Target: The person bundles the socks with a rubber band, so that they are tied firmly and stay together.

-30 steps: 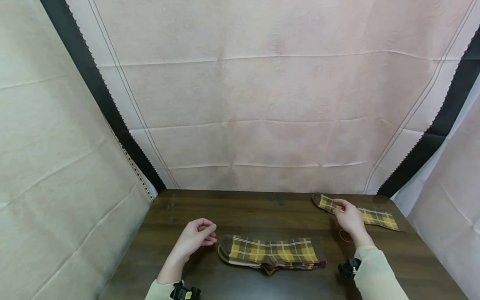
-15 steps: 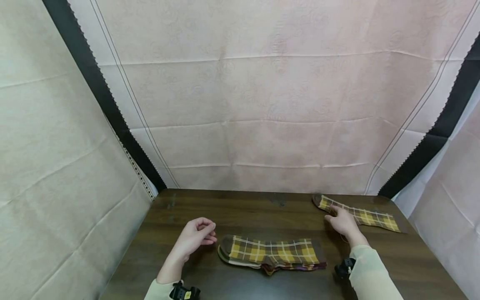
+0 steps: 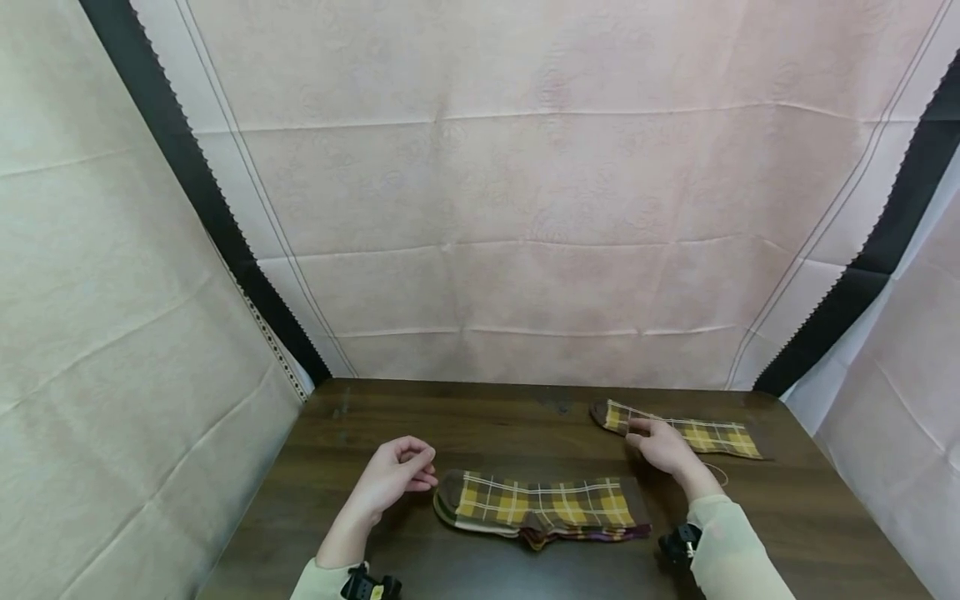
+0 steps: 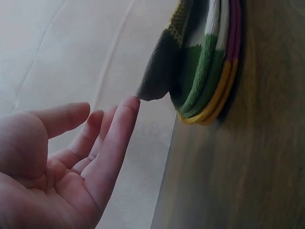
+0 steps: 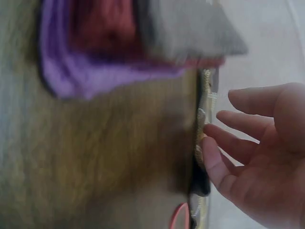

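Note:
A stack of folded socks [image 3: 543, 507] lies near the front of the table, a yellow plaid one on top. Green, orange and purple edges of the lower socks [image 4: 205, 90] show in the left wrist view. My left hand [image 3: 396, 473] is just left of the stack, fingers loosely bent, a fingertip right at the top sock's grey toe [image 4: 159, 71]. Another yellow plaid sock [image 3: 720, 438] lies flat farther back on the right. My right hand [image 3: 663, 450] is at its near edge, fingertips against the sock and thumb apart. Part of that sock is hidden behind the hand.
A thin pinkish loop [image 5: 179, 217] lies on the dark wooden table [image 3: 480, 417] beside the right hand. Pale fabric sheeting [image 3: 525, 250] rises behind the table and along both sides. Each wrist carries a small black camera [image 3: 678, 543].
My right hand has shifted left and slightly nearer, and the single plaid sock has slid left along the table with it. My left hand and the stack stay almost where they were.

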A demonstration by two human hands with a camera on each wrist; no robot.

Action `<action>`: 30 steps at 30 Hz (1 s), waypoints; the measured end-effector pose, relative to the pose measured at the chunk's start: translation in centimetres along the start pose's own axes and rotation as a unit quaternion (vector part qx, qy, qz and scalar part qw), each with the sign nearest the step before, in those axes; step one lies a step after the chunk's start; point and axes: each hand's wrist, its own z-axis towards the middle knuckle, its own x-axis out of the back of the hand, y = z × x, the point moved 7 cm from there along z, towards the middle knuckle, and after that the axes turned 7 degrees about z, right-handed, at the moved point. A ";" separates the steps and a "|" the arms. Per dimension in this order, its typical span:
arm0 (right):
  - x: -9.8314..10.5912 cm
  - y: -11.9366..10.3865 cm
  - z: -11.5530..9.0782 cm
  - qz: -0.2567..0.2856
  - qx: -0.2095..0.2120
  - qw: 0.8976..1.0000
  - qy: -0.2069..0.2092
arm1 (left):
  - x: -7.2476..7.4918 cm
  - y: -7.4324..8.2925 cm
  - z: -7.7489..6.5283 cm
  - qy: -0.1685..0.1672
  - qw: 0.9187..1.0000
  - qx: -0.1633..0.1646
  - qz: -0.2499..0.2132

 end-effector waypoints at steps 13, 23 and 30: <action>-3.2 -3.7 -0.4 0.020 0.035 0.997 -0.071 | -0.4 0.2 0.0 0.002 1.000 -0.016 -0.003; -5.7 -5.1 -0.4 0.077 0.046 0.989 -0.118 | -1.6 1.4 0.5 -0.006 0.999 -0.035 -0.010; -7.1 -6.1 -0.3 0.139 0.032 0.979 -0.145 | -3.5 3.1 2.5 -0.037 0.998 -0.055 0.025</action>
